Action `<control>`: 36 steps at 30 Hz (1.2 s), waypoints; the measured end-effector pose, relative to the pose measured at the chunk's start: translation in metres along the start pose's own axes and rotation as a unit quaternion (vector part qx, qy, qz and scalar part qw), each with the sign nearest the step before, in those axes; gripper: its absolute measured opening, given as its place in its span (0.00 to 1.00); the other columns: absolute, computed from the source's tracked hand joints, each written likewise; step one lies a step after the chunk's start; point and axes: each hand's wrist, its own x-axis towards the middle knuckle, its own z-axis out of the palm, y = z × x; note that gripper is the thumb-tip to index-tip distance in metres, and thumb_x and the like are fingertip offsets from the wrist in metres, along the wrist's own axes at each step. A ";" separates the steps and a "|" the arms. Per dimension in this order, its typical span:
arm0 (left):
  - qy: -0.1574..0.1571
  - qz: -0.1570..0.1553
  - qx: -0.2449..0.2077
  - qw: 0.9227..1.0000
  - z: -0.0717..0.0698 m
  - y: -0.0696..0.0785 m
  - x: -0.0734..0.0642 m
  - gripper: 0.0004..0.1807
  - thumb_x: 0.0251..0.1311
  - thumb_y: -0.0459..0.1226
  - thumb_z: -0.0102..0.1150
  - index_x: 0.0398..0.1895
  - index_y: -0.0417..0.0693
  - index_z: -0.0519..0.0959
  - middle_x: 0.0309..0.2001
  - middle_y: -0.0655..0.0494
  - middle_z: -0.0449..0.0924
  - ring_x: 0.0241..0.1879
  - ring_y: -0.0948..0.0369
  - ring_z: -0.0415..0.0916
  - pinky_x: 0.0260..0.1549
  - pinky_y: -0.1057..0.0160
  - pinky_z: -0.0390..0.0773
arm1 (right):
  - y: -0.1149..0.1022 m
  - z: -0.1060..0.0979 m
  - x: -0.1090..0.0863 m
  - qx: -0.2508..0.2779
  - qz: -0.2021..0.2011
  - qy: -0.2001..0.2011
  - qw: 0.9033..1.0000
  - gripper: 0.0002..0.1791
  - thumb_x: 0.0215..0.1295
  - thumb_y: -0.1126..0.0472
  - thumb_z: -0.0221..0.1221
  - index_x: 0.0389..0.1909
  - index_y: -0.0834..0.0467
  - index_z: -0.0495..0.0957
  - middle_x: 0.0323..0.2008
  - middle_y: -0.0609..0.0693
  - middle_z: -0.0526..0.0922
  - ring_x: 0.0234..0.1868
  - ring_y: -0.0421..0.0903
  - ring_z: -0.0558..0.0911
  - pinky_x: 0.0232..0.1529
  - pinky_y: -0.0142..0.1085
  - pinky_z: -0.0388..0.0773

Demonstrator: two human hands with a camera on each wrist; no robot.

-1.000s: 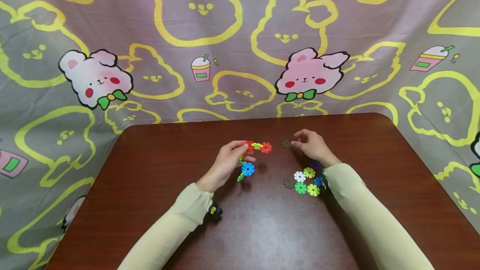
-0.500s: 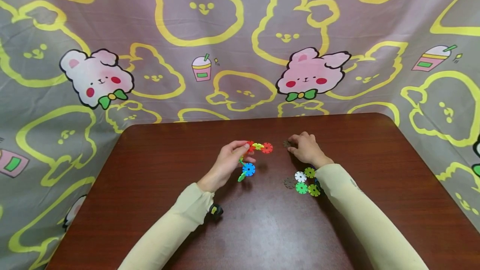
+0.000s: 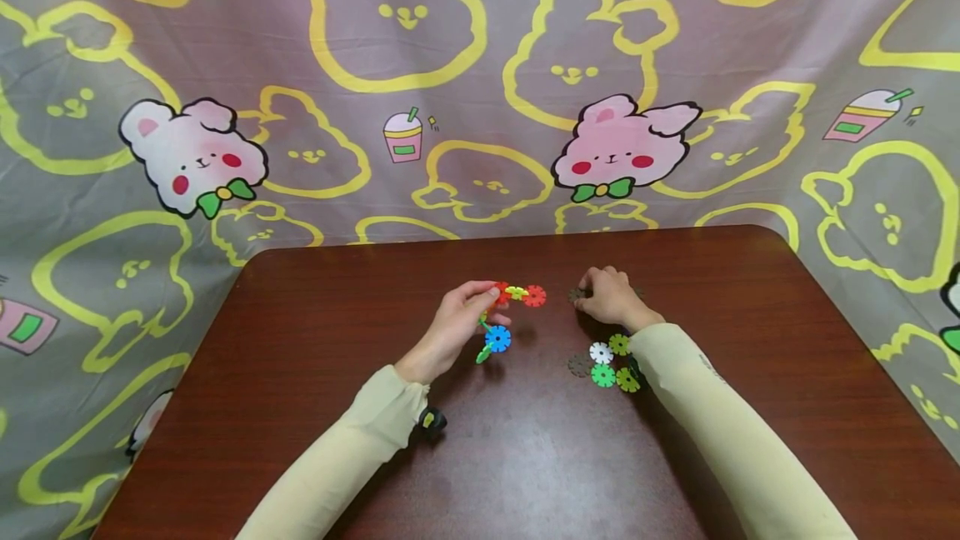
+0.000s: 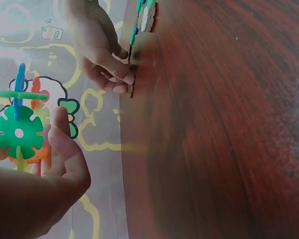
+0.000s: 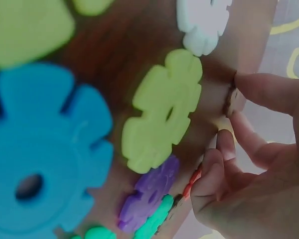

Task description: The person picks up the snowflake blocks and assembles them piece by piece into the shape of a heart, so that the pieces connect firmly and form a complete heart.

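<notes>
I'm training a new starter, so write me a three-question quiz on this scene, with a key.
1. True or false: the left hand holds the white disc.
2. What colour is the pinched disc at the right hand: (a) white, (b) brown, (c) blue?
3. Fill in: the linking disc between two red discs is ____.

Key:
1. False; it lies on the table.
2. b
3. yellow

Pale glare spreads over the worktop [image 3: 525, 465] toward its near edge; shadow darkens it beside the right sleeve [image 3: 723, 415]. The right-wrist view blurs the blue disc [image 5: 52, 144] closest to its lens.
</notes>
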 end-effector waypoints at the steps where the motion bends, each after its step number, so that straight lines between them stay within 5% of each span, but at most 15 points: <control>1: 0.000 0.000 0.001 1.000 0.000 0.000 0.000 0.19 0.70 0.40 0.51 0.59 0.39 0.72 0.50 0.31 0.79 0.33 0.60 0.85 0.38 0.61 0.81 | 0.000 0.000 0.001 0.003 0.004 -0.002 1.000 0.15 0.63 0.60 0.60 0.45 0.67 0.74 0.44 0.65 0.75 0.51 0.63 0.67 0.53 0.55 0.64; 6: -0.001 -0.002 0.000 1.000 0.001 0.000 0.000 0.19 0.70 0.40 0.51 0.59 0.39 0.72 0.51 0.31 0.78 0.32 0.60 0.85 0.36 0.62 0.80 | 0.001 -0.002 0.001 0.017 0.016 0.003 1.000 0.14 0.60 0.60 0.62 0.42 0.65 0.72 0.41 0.63 0.76 0.49 0.64 0.69 0.52 0.54 0.65; 13: -0.002 -0.002 -0.002 1.000 0.000 0.000 0.000 0.19 0.70 0.40 0.51 0.59 0.40 0.72 0.51 0.31 0.78 0.32 0.61 0.85 0.40 0.59 0.81 | 0.002 -0.002 -0.003 0.047 0.008 0.003 0.999 0.14 0.61 0.62 0.62 0.42 0.62 0.69 0.27 0.55 0.75 0.26 0.49 0.72 0.30 0.39 0.68; 20: 0.000 0.005 0.004 1.000 -0.001 -0.001 0.003 0.19 0.70 0.41 0.51 0.60 0.41 0.72 0.50 0.32 0.79 0.33 0.61 0.85 0.40 0.60 0.81 | 0.004 0.000 -0.007 0.062 -0.020 0.019 0.998 0.09 0.63 0.66 0.59 0.39 0.61 0.69 0.36 0.58 0.82 0.30 0.48 0.76 0.32 0.39 0.70; 36: 0.010 0.002 0.007 1.000 -0.003 0.000 0.003 0.19 0.70 0.40 0.51 0.59 0.42 0.72 0.51 0.32 0.79 0.35 0.56 0.85 0.39 0.59 0.80 | -0.006 -0.002 -0.022 0.116 -0.065 0.062 0.989 0.08 0.65 0.63 0.58 0.41 0.58 0.69 0.32 0.54 0.76 0.25 0.45 0.69 0.31 0.38 0.67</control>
